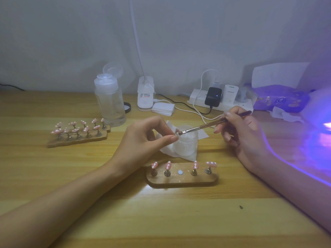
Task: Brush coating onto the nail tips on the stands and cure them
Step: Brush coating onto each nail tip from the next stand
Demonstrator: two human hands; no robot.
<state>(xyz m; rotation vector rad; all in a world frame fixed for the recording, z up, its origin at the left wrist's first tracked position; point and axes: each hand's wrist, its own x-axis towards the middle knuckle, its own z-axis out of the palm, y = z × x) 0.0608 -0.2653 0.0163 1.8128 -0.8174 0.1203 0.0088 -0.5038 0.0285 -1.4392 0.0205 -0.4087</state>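
A person's left hand (pixel 143 140) pinches a single nail tip (pixel 176 134) between thumb and forefinger, the grip closed on it just above the near-left rim of a frosted jar (pixel 187 145); the right hand (pixel 240 133), right of the jar, has its grip closed round a brush (pixel 206 126), whose shaft slants down over the jar and whose bristles meet the pinched tip; the jar stands on a white tissue (pixel 166 149) on the desk (pixel 161 221); in front of the jar lies a wooden stand (pixel 182 181) carrying four pink tips on small posts, with one bare white spot in the middle of the row; well left of the jar two more stands (pixel 77 138) lie side by side, each with a row of pink tips; behind and left of the jar stands a clear bottle (pixel 110 102), cap flipped open; far right of the jar a curing lamp (pixel 322 133) glows violet.
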